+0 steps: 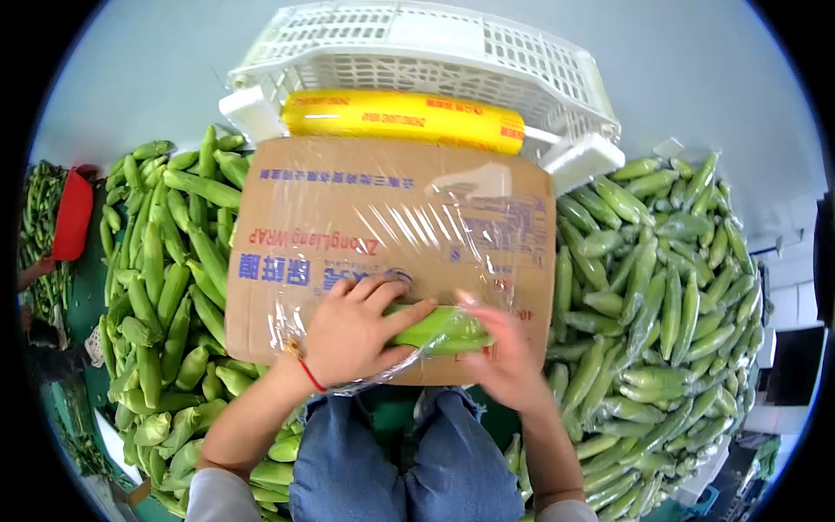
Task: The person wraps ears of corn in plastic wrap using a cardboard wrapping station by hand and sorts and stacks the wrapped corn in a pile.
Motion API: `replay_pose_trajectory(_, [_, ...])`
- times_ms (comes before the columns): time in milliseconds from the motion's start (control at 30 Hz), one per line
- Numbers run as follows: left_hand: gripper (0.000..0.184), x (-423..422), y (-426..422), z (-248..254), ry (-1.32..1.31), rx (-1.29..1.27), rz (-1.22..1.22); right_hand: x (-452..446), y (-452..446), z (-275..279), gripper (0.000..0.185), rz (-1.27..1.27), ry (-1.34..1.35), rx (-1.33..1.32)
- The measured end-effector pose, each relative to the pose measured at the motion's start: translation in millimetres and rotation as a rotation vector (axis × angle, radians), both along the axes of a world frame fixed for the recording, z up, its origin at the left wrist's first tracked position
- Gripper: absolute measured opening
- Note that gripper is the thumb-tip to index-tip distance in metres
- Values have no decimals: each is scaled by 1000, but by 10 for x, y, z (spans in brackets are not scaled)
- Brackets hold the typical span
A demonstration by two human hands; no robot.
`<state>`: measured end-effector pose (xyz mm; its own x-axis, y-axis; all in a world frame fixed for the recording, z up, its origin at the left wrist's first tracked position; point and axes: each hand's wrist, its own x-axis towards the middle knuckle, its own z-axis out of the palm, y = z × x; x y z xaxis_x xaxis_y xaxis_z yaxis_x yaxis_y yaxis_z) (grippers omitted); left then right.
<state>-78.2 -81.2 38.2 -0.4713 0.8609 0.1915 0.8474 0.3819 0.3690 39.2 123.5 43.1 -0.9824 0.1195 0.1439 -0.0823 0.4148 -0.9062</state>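
Observation:
A green ear of corn [435, 329] in its husk lies sideways near the front edge of a cardboard box [391, 196], with clear plastic film around it. My left hand [352, 329], with a red string at the wrist, grips the corn's left end. At the right end is my right hand [507, 352], its fingers smeared by motion, so I cannot tell whether they pinch the film. Clear film stretches over the box top from a yellow-printed roll [404, 119] behind it.
A white plastic crate [435, 52] holds the roll. Unwrapped corn [174, 287] is heaped on the left, and film-wrapped corn [661, 296] on the right. A red container [73, 213] stands at far left, near part of another person's hand.

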Motion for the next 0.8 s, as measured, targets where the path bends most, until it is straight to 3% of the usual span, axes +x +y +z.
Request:
replay_pose_trajectory(100, [45,372,-313,-177,185,260,196,-365,-98,-346,47,-46,137,788])
replay_pose_trajectory(133, [41,442,-471,-317,231,352,234,-484,-97,-378,47,-66,172,779])
replay_pose_trajectory(233, [30,559,-917,-701,79,158,232,-511,-78,-367,44,-107,199,781])
replay_pose_trajectory(333, [16,-41,-807,-179,-477,430,731,-529,-50,-398,45,-59,248,800])
replay_pose_trajectory(367, [10,-434,-647,-34,46,439,483,-565,-29,-408,46,-34,261,806])
replay_pose_trajectory(433, [6,-805,-308,-31,-77,313,384,-589,64,-401,45,19,295,784])
replay_pose_trajectory(467, [7,-950,-134,-257,-202,232,246,-615,96,-388,45,43,313,774])
replay_pose_trajectory(500, [12,-948,32,-329,-160,-163,184,-635,100,-368,45,50,356,780])
replay_pose_trajectory(533, [14,-819,157,-475,-97,-153,150,-643,102,-350,45,62,394,789])
replay_pose_trajectory(600, [15,-484,207,-234,-113,-171,241,-596,95,-340,42,92,340,795])
replay_pose_trajectory(667, [36,-146,51,162,-400,-458,245,-540,48,-316,39,119,171,786])
replay_pose_trajectory(767, [63,396,-364,16,-159,-76,195,-355,-205,-209,34,279,-19,869])
replay_pose_trajectory(800, [70,401,-377,-30,-152,-107,211,-369,-230,-138,34,264,-124,867])
